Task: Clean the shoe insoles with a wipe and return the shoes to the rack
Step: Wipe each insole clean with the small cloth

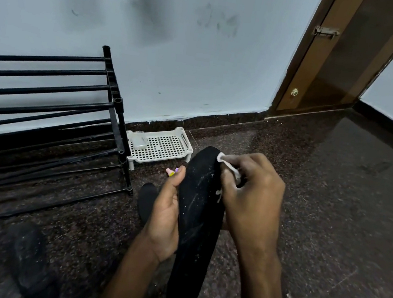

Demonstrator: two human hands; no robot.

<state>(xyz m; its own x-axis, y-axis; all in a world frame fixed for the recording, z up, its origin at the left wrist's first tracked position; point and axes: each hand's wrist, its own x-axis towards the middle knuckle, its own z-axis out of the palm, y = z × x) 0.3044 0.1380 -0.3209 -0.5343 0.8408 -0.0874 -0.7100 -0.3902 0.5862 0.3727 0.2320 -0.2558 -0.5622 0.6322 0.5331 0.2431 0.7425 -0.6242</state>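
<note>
My left hand (164,218) grips a long black insole (198,225) from its left edge and holds it upright over the floor. White flecks and streaks show on its face. My right hand (250,197) is closed on a crumpled white wipe (228,166) pressed against the insole's upper right edge. Another black insole or shoe part (145,201) lies on the floor behind my left hand, partly hidden. A dark shoe (29,259) lies blurred at the lower left. The black metal shoe rack (43,110) stands against the wall at the left, with bare bars.
A white perforated plastic tray (165,148) with a small clear box (139,141) sits on the floor right of the rack. A small pink and yellow item (171,172) lies in front of it. A brown door (339,55) is at the back right. The floor is dark speckled granite.
</note>
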